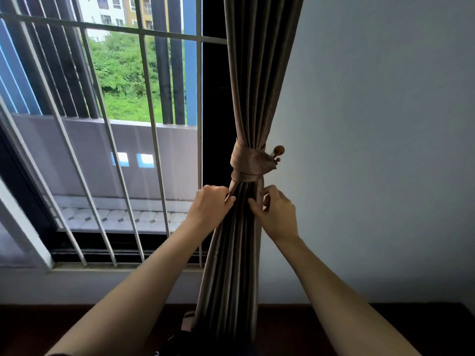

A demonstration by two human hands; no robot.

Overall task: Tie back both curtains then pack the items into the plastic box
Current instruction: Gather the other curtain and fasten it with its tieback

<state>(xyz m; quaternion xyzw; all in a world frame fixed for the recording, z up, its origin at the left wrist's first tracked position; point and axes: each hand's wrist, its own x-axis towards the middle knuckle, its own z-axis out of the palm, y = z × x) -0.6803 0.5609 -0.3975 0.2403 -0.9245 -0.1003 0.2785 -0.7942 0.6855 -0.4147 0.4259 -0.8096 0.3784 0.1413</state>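
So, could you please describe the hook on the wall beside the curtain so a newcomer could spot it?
Start at the barred window and move right to the brown curtain. Halfway down, a tie of the same cloth gathers it. Just right of that tie, on the pale wall, sits the hook: a round brown wooden knob, the only fitting there.

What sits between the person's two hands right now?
The gathered brown curtain, just below the knotted tieback; the left hand and right hand pinch its tails. Head view.
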